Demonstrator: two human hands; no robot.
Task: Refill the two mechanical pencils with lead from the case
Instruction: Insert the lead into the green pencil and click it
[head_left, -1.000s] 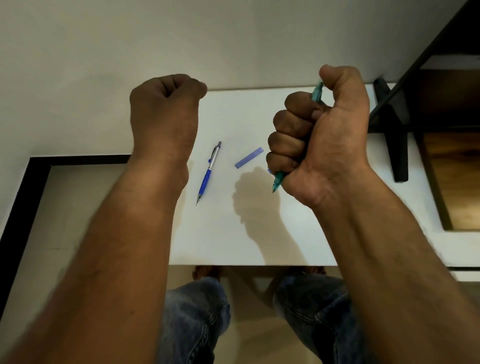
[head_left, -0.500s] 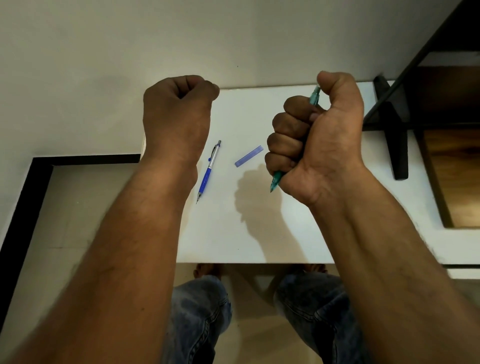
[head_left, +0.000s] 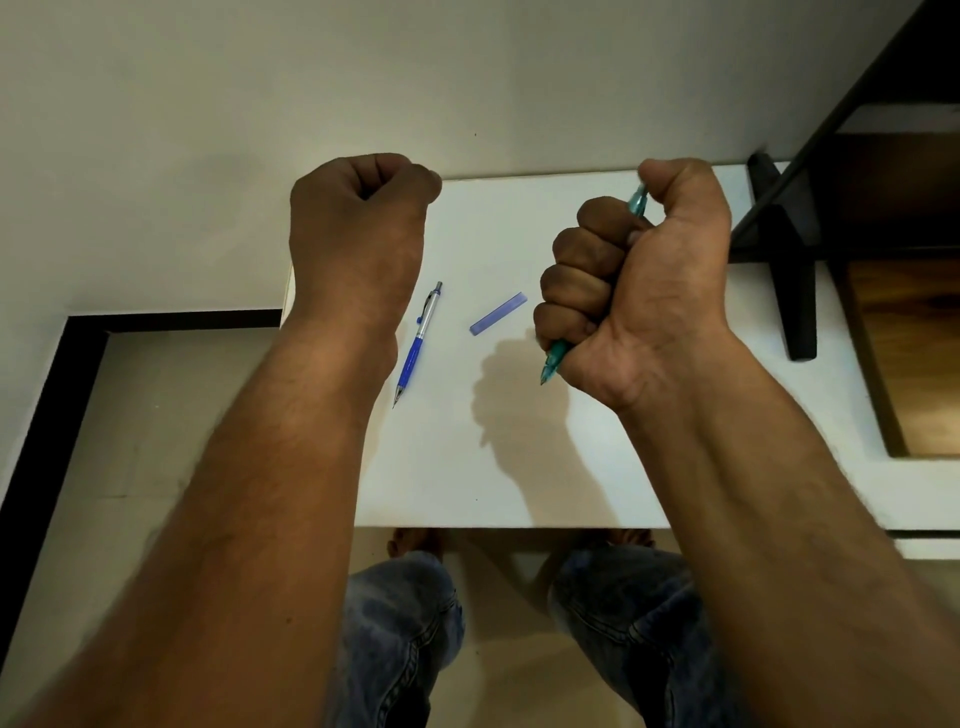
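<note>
A blue and silver mechanical pencil (head_left: 418, 343) lies on the white table (head_left: 493, 467), tip toward me. To its right lies the small blue lead case (head_left: 497, 314). My right hand (head_left: 634, 280) grips a teal mechanical pencil (head_left: 638, 201) in a fist above the table; its tip pokes out below the fist and my thumb sits over its top end. My left hand (head_left: 358, 228) is raised over the table's left edge with its fingers curled into a fist; I see nothing in it.
A black shelf frame (head_left: 795, 270) stands on the table at the right, with a wooden surface (head_left: 914, 353) beyond it. A wall rises behind the table. My knees in jeans (head_left: 405, 623) show below the table's near edge.
Both fists have shifted slightly to the right and a little lower in view. The teal pencil stays gripped; the blue pencil and case have not moved.
</note>
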